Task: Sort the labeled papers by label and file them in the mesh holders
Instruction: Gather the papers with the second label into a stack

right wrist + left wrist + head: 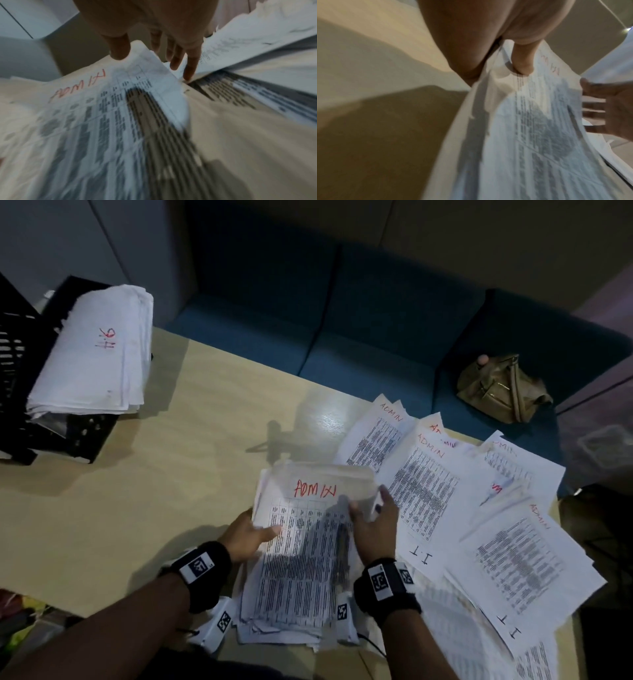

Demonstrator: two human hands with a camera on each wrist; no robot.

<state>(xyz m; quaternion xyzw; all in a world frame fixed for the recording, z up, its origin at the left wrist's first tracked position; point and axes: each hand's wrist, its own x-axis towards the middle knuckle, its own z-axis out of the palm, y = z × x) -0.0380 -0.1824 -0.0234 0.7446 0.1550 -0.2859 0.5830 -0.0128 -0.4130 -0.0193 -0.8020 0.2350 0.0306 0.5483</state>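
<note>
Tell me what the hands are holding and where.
Both hands hold the ADMIN-labeled paper stack: the left hand grips its left edge with the thumb on top, and the right hand takes its upper right edge.

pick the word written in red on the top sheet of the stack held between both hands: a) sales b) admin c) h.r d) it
b, the top sheet of the stack held between the left hand and the right hand reads ADMIN in red above its printed table; the right wrist view shows the same red word.
</note>
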